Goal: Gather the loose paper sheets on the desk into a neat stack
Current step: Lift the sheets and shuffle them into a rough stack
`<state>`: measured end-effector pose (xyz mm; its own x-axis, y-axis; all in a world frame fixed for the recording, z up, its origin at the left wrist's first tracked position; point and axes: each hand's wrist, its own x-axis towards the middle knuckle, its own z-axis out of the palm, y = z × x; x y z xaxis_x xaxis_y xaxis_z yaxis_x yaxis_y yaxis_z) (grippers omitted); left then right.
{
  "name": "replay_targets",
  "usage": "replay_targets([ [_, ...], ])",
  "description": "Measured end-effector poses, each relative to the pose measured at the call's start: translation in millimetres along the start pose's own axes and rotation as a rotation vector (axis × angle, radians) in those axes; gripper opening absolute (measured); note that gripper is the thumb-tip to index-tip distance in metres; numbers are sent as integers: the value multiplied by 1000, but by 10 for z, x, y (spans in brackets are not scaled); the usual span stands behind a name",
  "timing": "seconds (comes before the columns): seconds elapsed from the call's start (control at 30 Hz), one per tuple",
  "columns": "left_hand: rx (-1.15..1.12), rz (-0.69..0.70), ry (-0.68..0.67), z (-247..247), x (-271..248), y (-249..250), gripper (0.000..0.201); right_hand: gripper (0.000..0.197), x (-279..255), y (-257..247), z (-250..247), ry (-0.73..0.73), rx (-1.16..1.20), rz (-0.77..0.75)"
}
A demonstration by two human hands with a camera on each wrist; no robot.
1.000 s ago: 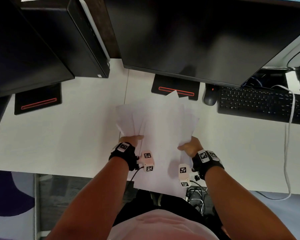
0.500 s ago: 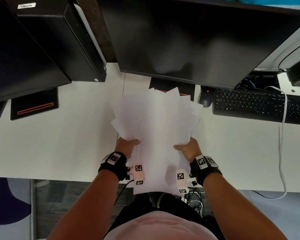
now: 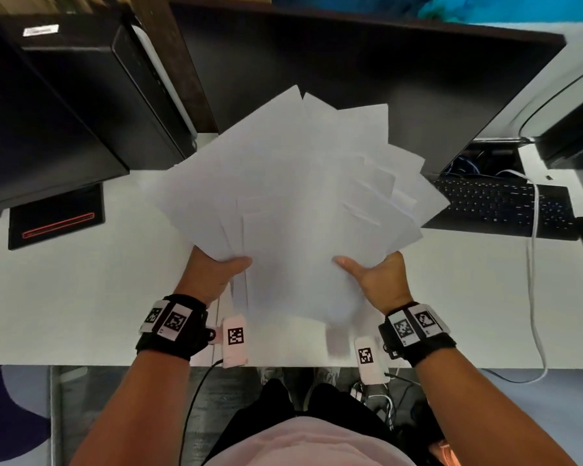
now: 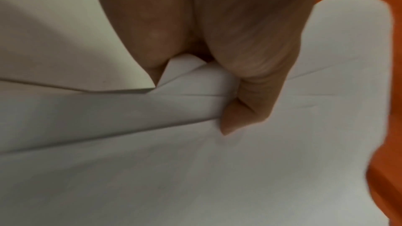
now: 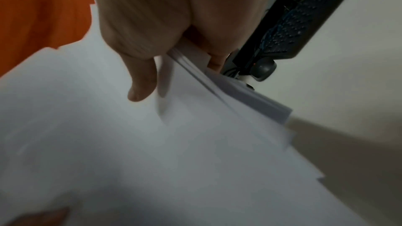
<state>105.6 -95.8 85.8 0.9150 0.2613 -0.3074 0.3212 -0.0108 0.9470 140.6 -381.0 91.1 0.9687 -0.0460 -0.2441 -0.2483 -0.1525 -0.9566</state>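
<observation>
A fanned bundle of several white paper sheets [image 3: 297, 203] is lifted above the white desk [image 3: 64, 297], its corners splayed out at the top and right. My left hand [image 3: 216, 270] pinches the bundle's left side, thumb on top and fingers hidden beneath. My right hand [image 3: 377, 274] pinches the right side the same way. In the left wrist view the thumb [image 4: 243, 102] presses creased sheets [image 4: 174, 161]. In the right wrist view the thumb [image 5: 141, 82] lies on the top sheet [image 5: 108, 143], with layered edges showing under it.
A large black monitor [image 3: 350, 79] stands right behind the raised sheets. A black keyboard [image 3: 498, 206] and white cable [image 3: 534, 264] lie at the right. A black computer tower [image 3: 64, 95] and a monitor base [image 3: 56, 220] are at the left. The desk's front edge is near my wrists.
Both hands have lifted the gathered sheets off the desk and up toward the camera; the fan of papers now covers the lower part of the monitor and its base.
</observation>
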Motion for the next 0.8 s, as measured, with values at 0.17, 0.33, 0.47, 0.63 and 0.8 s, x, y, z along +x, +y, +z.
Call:
replay_targets([
  [0.17, -118, 1, 80, 81, 36, 25, 45, 31, 50, -113, -5, -58, 49, -54],
  [0.33, -186, 19, 81, -49, 49, 76, 56, 41, 160, -148, -205, -184, 172, 86],
  [0.47, -78, -35, 60, -22, 19, 1, 53, 49, 197, -89, -211, -181, -56, 80],
  [0.63, -31, -20, 19, 44, -4, 69, 45, 43, 152, -151, -178, -90, -135, 25],
  [0.8, -145, 67, 32, 23, -71, 268, 42, 46, 99, -231, -255, 25, -121, 0],
])
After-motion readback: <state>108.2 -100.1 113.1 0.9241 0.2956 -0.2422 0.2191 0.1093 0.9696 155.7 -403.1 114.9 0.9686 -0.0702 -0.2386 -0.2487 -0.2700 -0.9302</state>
